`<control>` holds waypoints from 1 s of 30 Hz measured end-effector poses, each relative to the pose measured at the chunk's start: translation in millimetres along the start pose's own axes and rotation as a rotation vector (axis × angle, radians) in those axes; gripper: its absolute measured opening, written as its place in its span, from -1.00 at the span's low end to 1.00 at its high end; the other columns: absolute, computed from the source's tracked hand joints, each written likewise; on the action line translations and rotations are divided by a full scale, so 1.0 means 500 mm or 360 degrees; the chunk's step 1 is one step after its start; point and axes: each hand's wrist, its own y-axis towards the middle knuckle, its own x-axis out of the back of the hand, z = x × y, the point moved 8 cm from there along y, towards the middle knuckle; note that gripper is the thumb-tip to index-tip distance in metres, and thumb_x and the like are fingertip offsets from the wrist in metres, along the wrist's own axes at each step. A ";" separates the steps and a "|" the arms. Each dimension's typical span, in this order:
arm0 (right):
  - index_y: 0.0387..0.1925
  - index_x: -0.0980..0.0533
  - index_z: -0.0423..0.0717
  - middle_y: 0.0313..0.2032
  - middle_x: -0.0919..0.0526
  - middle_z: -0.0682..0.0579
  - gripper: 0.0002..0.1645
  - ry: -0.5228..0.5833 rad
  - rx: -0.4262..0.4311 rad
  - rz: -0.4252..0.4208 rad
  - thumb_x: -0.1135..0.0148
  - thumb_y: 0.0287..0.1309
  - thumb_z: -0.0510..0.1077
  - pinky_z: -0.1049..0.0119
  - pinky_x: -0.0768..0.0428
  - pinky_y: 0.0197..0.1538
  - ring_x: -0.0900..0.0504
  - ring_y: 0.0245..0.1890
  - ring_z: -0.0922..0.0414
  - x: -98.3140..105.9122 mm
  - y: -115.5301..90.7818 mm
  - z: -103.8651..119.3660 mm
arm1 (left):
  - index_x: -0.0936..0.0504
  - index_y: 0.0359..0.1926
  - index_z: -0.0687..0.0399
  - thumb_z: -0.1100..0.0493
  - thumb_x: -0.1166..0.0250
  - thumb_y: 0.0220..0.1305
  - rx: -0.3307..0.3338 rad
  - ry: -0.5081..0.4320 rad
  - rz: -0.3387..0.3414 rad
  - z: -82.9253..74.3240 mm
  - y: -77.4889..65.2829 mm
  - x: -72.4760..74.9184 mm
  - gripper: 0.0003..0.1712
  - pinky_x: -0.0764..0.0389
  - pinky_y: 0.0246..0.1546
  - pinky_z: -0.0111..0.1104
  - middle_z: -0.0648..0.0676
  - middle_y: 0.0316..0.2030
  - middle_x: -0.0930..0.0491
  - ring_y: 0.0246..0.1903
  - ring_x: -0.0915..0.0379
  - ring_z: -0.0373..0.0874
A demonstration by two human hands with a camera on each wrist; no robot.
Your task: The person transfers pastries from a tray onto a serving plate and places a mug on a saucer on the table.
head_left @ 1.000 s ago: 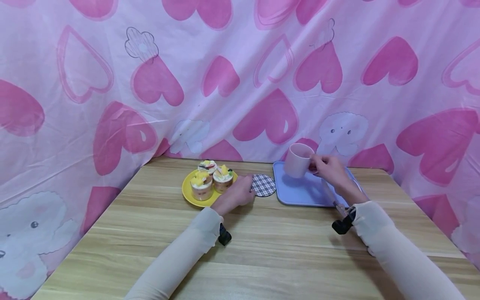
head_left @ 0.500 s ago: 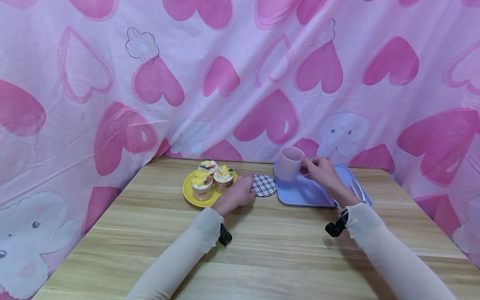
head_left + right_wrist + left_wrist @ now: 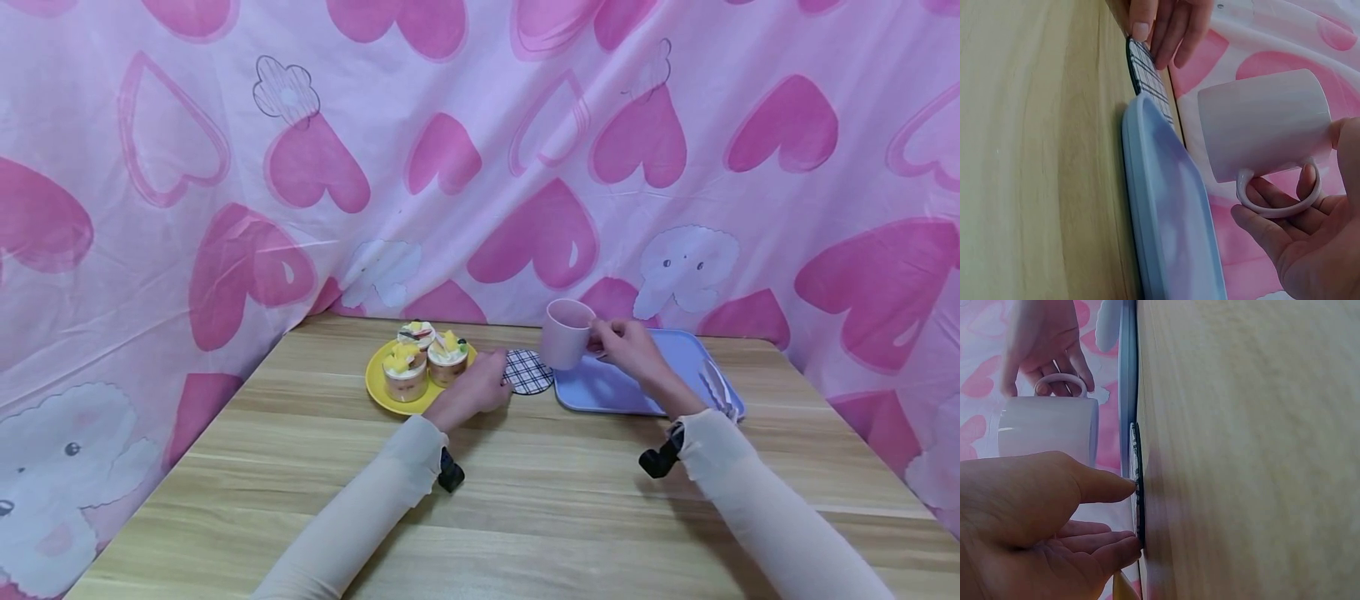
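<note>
A pale pink mug hangs above the left edge of the blue tray, upright. My right hand grips it by its handle, which shows clearly in the right wrist view as a ring with fingers through and around it. Left of the tray lies a round coaster with a black-and-white check, flat on the table. My left hand holds the coaster's left edge between thumb and fingers. In the left wrist view the mug is partly hidden behind my left hand.
A yellow plate with several fruit-topped dessert cups stands left of my left hand. Silver tongs lie at the tray's right side, partly hidden by my right wrist. A pink heart-patterned curtain hangs behind the wooden table.
My right hand has carried the mug left and lower, from over the tray toward the coaster. More of the tray and tongs now shows. My left hand stays at the coaster.
</note>
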 end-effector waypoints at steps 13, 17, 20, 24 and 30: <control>0.13 -0.66 -0.25 0.12 -0.75 -0.27 -0.29 0.0021 0.0046 0.0033 0.06 0.63 0.28 -0.05 -0.71 0.29 -0.74 0.14 -0.16 -0.041 0.002 0.011 | -0.25 0.61 0.28 0.15 -0.30 0.54 0.0003 -0.0011 0.0005 0.001 0.000 0.000 -0.23 -0.65 0.33 -0.09 0.32 0.43 -0.52 0.28 -0.57 0.05; 0.04 -0.68 -0.25 0.05 -0.79 -0.24 -0.39 0.0035 0.0066 0.0032 0.05 0.61 0.16 0.04 -0.74 0.22 -0.76 0.09 -0.13 -0.052 0.006 0.013 | -0.26 0.61 0.28 0.15 -0.31 0.54 -0.0006 -0.0035 0.0011 0.000 -0.001 -0.001 -0.24 -0.68 0.28 -0.11 0.31 0.42 -0.54 0.20 -0.58 0.02; 0.04 -0.68 -0.25 0.02 -0.80 -0.24 -0.44 0.0057 0.0064 0.0025 0.03 0.58 0.11 0.06 -0.75 0.19 -0.77 0.08 -0.14 -0.059 0.010 0.010 | -0.25 0.61 0.28 0.14 -0.31 0.54 0.0001 -0.0040 0.0026 0.000 -0.001 -0.002 -0.23 -0.69 0.27 -0.12 0.31 0.45 -0.52 0.17 -0.58 0.00; 0.02 -0.67 -0.27 0.01 -0.81 -0.26 -0.46 0.0085 0.0066 0.0012 0.01 0.57 0.09 -0.01 -0.74 0.22 -0.78 0.07 -0.17 -0.069 0.015 0.008 | -0.25 0.61 0.28 0.14 -0.31 0.54 0.0003 -0.0040 0.0036 0.000 -0.001 -0.001 -0.23 -0.70 0.24 -0.13 0.30 0.44 -0.52 0.14 -0.57 -0.01; -0.09 -0.66 -0.29 -0.03 -0.82 -0.24 -0.47 0.0093 0.0067 -0.0009 -0.03 0.54 0.10 -0.01 -0.74 0.21 -0.78 0.06 -0.18 -0.083 0.025 0.009 | -0.31 0.56 0.29 0.14 -0.32 0.54 -0.0001 -0.0049 0.0017 0.000 -0.001 -0.002 -0.28 -0.69 0.25 -0.11 0.29 0.38 -0.57 0.14 -0.57 0.00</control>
